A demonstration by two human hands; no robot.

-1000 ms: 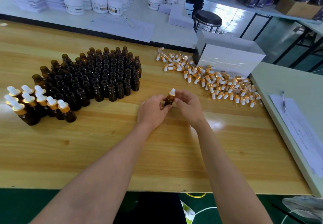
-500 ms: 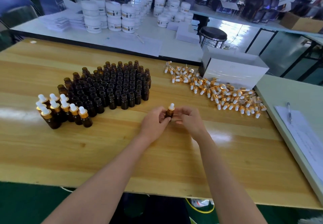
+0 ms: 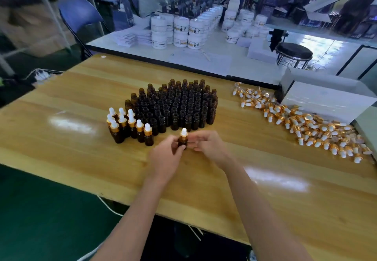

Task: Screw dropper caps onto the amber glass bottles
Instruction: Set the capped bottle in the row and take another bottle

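Amber bottle, dropper cap on, sits in the left fingers, grasped round its body; right fingers curl just beside, grip unclear. A crooked cap may cross-thread; a slip could topple capped bottles just left.

capped bottles: 10 | hands: 2 | uncapped bottles, loose caps: uncounted

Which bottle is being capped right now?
On the long wooden table, look in front of the block of open amber glass bottles. One small amber bottle with a gold-and-white dropper cap stands apart there, the only one gripped in the person's left hand.
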